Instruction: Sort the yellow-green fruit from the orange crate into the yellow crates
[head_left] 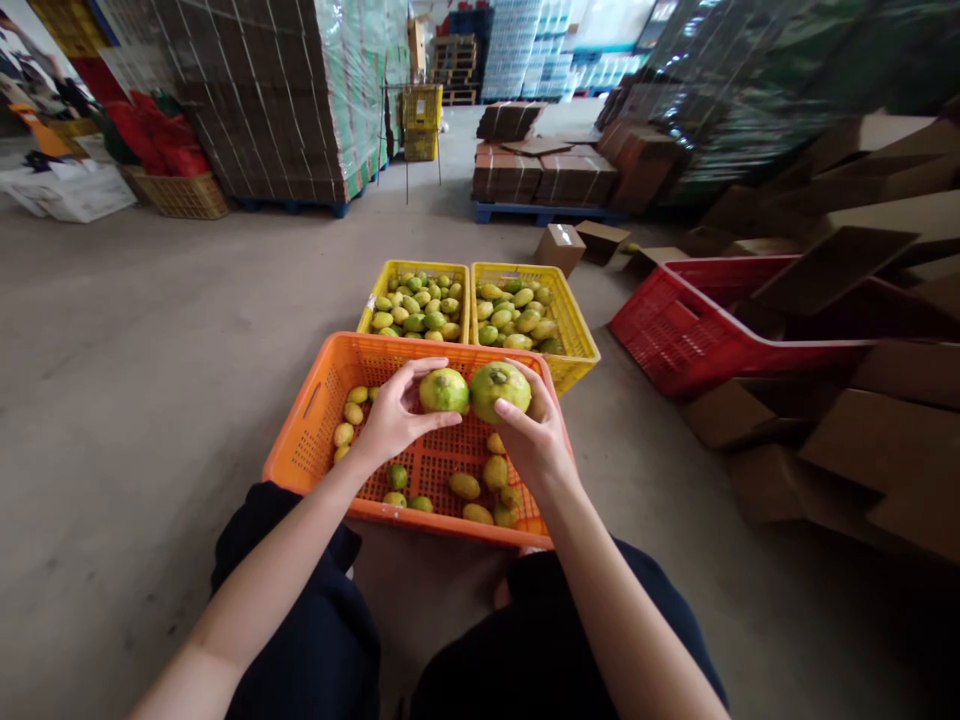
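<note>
My left hand (394, 418) holds a yellow-green lemon (444, 391) between thumb and fingers. A larger, greener lemon (495, 388), stem end up, sits in the grip of my right hand (541, 432). The two fruits are side by side, touching or nearly so, above an orange crate (300, 440). On that crate's slotted floor, yellow lemons (354, 413) lie along the left side. Several more yellow ones (495, 472) are gathered at the right, and a few greener ones (397, 477) lie near the front edge.
Beyond the orange crate stand two yellow crates (591, 352) of mixed green and yellow lemons. To the right, a red crate (660, 330) is surrounded by cardboard boxes (885, 430). Farther back are a pallet of flattened cartons (510, 175) and a tall wrapped stack (255, 100).
</note>
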